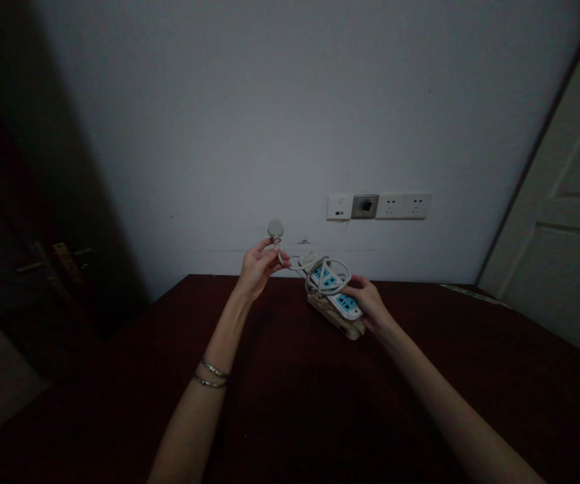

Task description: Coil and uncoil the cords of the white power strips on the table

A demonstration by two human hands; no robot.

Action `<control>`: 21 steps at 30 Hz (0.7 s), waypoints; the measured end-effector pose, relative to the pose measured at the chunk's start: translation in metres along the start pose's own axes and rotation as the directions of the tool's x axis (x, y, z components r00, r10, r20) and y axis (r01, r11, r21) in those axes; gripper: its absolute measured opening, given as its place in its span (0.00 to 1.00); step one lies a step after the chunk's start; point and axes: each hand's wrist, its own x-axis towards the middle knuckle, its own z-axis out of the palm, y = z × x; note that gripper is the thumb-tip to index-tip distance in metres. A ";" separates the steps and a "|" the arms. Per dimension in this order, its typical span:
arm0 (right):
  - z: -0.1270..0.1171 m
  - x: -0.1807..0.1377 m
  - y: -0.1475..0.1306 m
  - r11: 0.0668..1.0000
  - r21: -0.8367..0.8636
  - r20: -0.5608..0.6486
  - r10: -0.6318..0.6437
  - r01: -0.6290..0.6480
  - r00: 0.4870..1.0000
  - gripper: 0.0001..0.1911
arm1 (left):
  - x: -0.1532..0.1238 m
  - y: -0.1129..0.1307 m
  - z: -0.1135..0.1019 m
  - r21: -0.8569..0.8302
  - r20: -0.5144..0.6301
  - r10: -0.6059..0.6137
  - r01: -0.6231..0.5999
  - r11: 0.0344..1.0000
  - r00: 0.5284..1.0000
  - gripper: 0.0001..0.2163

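My left hand (260,267) pinches the neck of a round white plug (275,228), holding it up in front of the wall. From the plug a white cord (339,263) runs right and lies coiled around a power strip (346,304). The strip is white with blue socket faces and sits tilted. My right hand (369,301) grips its right side, thumb on top; the other fingers are partly hidden. Beneath the strip is a beige block-like thing (334,321) whose kind I cannot make out.
A dark red tabletop (279,403) reaches to the pale wall (249,121). Wall sockets (403,206) and a grey wall plate (365,206) sit above its back edge. A white door (566,202) stands at right, a dark door with a metal handle (68,262) at left.
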 end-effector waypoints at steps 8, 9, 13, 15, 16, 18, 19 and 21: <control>0.008 -0.008 -0.004 0.997 -0.065 -0.065 -0.042 0.038 0.997 0.26 | 0.006 -0.019 -0.013 0.678 0.103 0.303 -0.290 0.676 0.947 0.16; 0.008 -0.009 -0.004 0.998 -0.060 -0.061 -0.041 0.038 0.997 0.26 | 0.006 -0.022 -0.015 0.725 0.142 0.305 -0.309 0.615 0.942 0.17; 0.008 -0.010 -0.004 0.998 -0.052 -0.046 -0.041 0.038 0.998 0.26 | 0.007 -0.030 -0.020 0.825 0.257 0.224 -0.334 0.456 0.940 0.20; 0.007 -0.010 -0.005 0.997 -0.062 -0.046 -0.039 0.036 0.998 0.26 | 0.007 -0.032 -0.023 0.816 0.311 0.147 -0.343 0.465 0.939 0.19; 0.007 -0.010 -0.005 0.998 -0.061 -0.045 -0.035 0.033 0.998 0.26 | 0.006 -0.033 -0.023 0.805 0.338 0.113 -0.349 0.480 0.934 0.18; 0.007 -0.009 -0.004 0.999 -0.046 -0.038 -0.024 0.022 0.999 0.25 | 0.005 -0.033 -0.025 0.792 0.376 0.066 -0.357 0.496 0.924 0.18; 0.007 -0.009 -0.004 0.999 -0.034 -0.034 -0.021 0.019 0.999 0.25 | 0.005 -0.033 -0.025 0.794 0.387 0.048 -0.359 0.491 0.921 0.17; 0.006 -0.008 -0.003 1.000 0.000 -0.025 -0.010 0.010 1.000 0.25 | 0.004 -0.030 -0.025 0.808 0.398 0.025 -0.363 0.464 0.917 0.17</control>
